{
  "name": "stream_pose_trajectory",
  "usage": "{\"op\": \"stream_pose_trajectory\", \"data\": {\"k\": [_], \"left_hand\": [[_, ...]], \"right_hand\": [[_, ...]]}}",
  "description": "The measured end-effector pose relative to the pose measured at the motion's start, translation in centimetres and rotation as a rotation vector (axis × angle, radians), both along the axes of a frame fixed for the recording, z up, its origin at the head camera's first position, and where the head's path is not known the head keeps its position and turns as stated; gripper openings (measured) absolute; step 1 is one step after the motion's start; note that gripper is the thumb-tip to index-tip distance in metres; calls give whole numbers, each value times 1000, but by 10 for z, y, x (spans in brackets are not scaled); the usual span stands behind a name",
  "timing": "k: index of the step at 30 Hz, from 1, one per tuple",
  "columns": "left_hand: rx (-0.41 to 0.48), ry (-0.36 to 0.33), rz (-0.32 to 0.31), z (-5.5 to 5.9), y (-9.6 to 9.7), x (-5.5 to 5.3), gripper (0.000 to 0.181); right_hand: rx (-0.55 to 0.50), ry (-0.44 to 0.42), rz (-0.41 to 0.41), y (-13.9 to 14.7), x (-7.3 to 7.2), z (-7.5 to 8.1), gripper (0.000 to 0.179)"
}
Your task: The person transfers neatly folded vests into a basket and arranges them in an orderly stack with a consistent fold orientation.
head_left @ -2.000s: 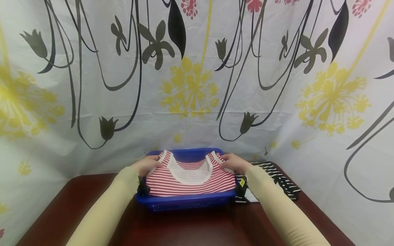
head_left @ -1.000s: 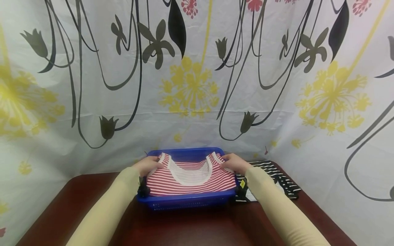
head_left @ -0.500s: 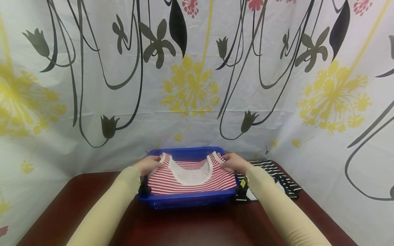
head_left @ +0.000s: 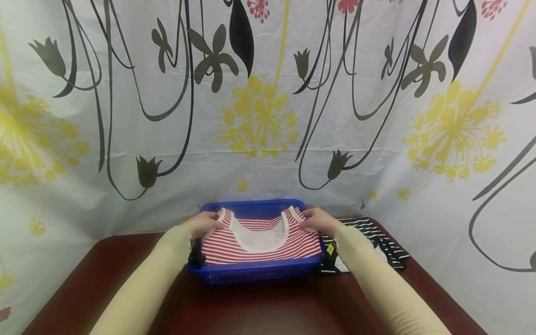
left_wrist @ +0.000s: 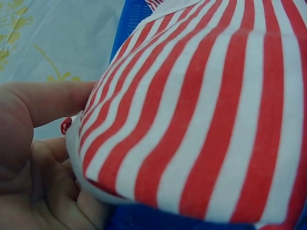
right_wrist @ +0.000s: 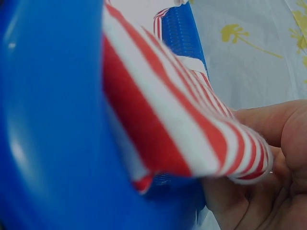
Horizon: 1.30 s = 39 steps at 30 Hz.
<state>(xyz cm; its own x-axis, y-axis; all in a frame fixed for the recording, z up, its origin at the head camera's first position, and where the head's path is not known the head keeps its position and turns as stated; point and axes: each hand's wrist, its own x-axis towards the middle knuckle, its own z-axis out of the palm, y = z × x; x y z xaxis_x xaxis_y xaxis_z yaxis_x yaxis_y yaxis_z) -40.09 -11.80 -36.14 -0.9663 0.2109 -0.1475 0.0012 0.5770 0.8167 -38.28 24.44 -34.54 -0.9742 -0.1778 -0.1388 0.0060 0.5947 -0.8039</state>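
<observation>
A red-and-white striped tank top point(head_left: 259, 256) with white neck and armhole trim lies spread in a blue plastic basket point(head_left: 255, 273). At its left shoulder my left hand point(head_left: 203, 225) pinches the cloth; the left wrist view shows thumb and fingers point(left_wrist: 57, 103) on either side of the white-trimmed edge. My right hand point(head_left: 320, 222) grips the opposite shoulder, and in the right wrist view the striped cloth point(right_wrist: 192, 115) runs into its fingers point(right_wrist: 268, 122). The basket's rim point(right_wrist: 29, 120) fills the left of that view. The shirt's lower part is hidden inside the basket.
Right of the basket lies a black-and-white garment point(head_left: 385, 246), partly behind my right sleeve. All of it rests on a dark red table point(head_left: 251, 307). A white curtain point(head_left: 268, 177) with flower prints hangs directly behind the basket.
Both hands keep their hold at the shoulders. The tank top's front edge sits very slightly lower in the basket than two seconds ago; otherwise only a slight camera shift shows.
</observation>
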Motion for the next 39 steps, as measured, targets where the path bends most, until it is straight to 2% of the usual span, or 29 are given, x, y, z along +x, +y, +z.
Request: {"op": "stream_pose_trajectory", "data": {"k": [11, 16, 22, 39], "left_hand": [[-7, -2, -12, 2, 0, 3, 71], [21, -7, -17, 2, 0, 5, 71], [11, 5, -14, 1, -1, 5, 71], [56, -32, -50, 4, 1, 7, 69]], "right_hand": [[24, -2, -12, -1, 0, 0, 55], [15, -2, -5, -1, 1, 0, 54], [4, -6, -3, -1, 3, 0, 53], [6, -14, -14, 1, 1, 0, 53]]}}
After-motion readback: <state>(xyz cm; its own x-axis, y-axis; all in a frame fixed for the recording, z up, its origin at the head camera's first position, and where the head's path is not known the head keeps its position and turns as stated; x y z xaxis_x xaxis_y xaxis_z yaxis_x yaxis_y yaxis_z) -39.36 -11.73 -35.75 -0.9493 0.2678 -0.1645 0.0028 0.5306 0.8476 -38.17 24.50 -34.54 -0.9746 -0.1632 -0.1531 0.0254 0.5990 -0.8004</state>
